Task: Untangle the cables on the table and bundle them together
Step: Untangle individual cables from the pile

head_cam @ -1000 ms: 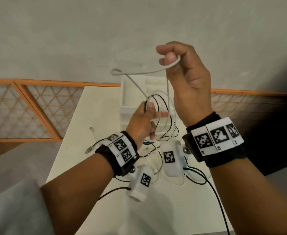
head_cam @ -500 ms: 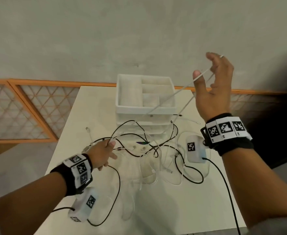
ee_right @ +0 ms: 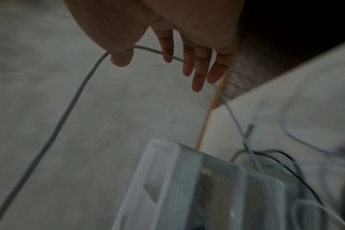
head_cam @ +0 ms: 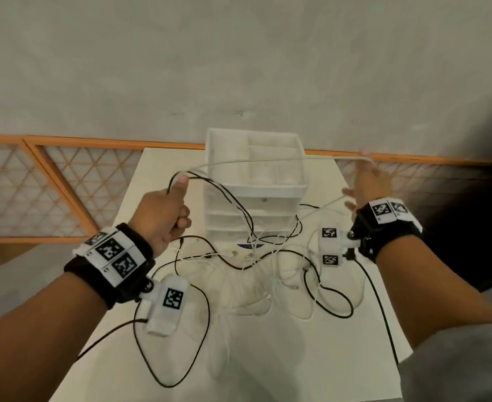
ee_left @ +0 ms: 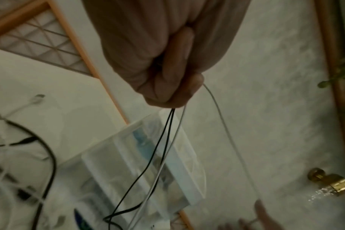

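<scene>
My left hand (head_cam: pixel 163 216) has risen, clenched on cable strands; white cable (head_cam: pixel 256 162) now spans to my slack-fingered right hand (head_cam: pixel 366 181), separating out.

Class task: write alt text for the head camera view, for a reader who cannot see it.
A left hand grips black and white cables, while the open right hand stretches a white cable across a white drawer unit. More cables lie tangled on the white table.

In the head view the right hand (head_cam: pixel 368 184) at right of centre is motion-blurred, its fingers indistinct. The thin white cable (ee_right: pixel 49 137) runs off the right-wrist frame's lower left edge.
</scene>
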`<state>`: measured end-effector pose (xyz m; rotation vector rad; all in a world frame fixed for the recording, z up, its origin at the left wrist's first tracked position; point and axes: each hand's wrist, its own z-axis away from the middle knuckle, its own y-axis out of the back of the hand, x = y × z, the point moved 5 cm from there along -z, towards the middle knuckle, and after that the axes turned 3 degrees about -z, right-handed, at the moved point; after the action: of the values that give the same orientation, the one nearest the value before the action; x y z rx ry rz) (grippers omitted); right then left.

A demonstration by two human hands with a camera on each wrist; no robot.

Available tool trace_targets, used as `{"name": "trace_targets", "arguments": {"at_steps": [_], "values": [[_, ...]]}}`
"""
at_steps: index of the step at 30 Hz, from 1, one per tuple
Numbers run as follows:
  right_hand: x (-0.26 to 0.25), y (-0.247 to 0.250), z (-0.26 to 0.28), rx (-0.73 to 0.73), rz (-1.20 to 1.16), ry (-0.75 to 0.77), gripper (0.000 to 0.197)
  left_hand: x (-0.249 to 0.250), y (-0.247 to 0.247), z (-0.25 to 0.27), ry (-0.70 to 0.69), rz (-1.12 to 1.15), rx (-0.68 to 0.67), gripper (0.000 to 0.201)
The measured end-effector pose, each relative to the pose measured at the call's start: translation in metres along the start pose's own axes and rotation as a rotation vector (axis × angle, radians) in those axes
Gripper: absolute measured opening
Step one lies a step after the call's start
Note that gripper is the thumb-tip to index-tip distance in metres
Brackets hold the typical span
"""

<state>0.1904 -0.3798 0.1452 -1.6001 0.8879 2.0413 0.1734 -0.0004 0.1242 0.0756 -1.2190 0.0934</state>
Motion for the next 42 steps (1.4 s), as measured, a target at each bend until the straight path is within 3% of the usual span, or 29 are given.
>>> {"name": "trace_targets", "arguments": {"at_steps": [2, 4, 7, 10, 12, 15, 19, 22, 26, 28, 31, 32, 34, 36, 39, 40, 42], "values": [[0.042, 0.006, -0.009, -0.037, -0.061, -0.211, 0.091, 0.008, 0.002, -0.001, -0.014, 0.017, 0.039, 0.043], [0.056, 0.009, -0.014, -0.055, -0.065, -0.232, 0.096, 0.002, 0.001, -0.004, 0.040, -0.016, 0.066, 0.046], [0.017, 0.006, -0.012, -0.043, -0.124, -0.036, 0.074, -0.018, -0.005, -0.010, 0.143, -0.167, 0.036, 0.053], [-0.058, 0.007, 0.001, 0.013, -0.205, 0.397, 0.036, -0.038, -0.009, -0.016, 0.208, -0.296, 0.011, 0.060], [-0.096, 0.008, 0.012, 0.021, -0.225, 0.608, 0.021, -0.044, -0.009, -0.017, 0.224, -0.344, 0.008, 0.061], [-0.123, 0.005, 0.015, -0.006, -0.233, 0.729, 0.021, -0.047, -0.007, -0.018, 0.223, -0.348, -0.016, 0.058], [-0.120, -0.005, 0.011, -0.126, -0.270, 0.698, 0.020, -0.043, 0.000, -0.020, 0.188, -0.284, -0.031, 0.047], [-0.111, -0.014, 0.006, -0.211, -0.261, 0.699, 0.013, -0.036, -0.003, -0.018, 0.130, -0.228, -0.061, 0.038], [-0.062, -0.021, -0.015, -0.290, -0.104, 0.637, 0.022, -0.019, -0.016, -0.009, 0.076, -0.206, -0.139, 0.056], [-0.014, -0.018, -0.026, -0.311, 0.156, 0.558, 0.031, -0.010, -0.019, -0.005, 0.053, -0.146, -0.143, 0.059], [0.085, -0.008, -0.026, -0.484, 0.872, 0.354, 0.052, 0.005, -0.019, -0.003, -0.007, -0.148, -0.131, 0.053], [0.104, -0.004, -0.022, -0.524, 1.003, 0.301, 0.057, 0.011, -0.020, -0.003, -0.039, -0.177, -0.125, 0.052], [0.100, -0.002, -0.006, -0.503, 0.954, 0.298, 0.058, 0.022, -0.023, 0.000, -0.111, -0.257, -0.118, 0.052], [0.061, -0.011, 0.019, -0.484, 0.670, 0.433, 0.058, 0.033, -0.035, 0.007, -0.198, -0.391, -0.143, 0.055], [-0.010, -0.033, 0.089, -0.631, 0.249, 0.608, 0.062, 0.049, -0.070, 0.030, -0.392, -0.647, -0.283, 0.061], [-0.023, -0.043, 0.107, -0.671, 0.243, 0.653, 0.054, 0.055, -0.082, 0.041, -0.467, -0.706, -0.341, 0.062], [-0.026, -0.061, 0.125, -0.718, 0.375, 0.694, 0.020, 0.070, -0.096, 0.063, -0.616, -0.699, -0.420, 0.062]]}}
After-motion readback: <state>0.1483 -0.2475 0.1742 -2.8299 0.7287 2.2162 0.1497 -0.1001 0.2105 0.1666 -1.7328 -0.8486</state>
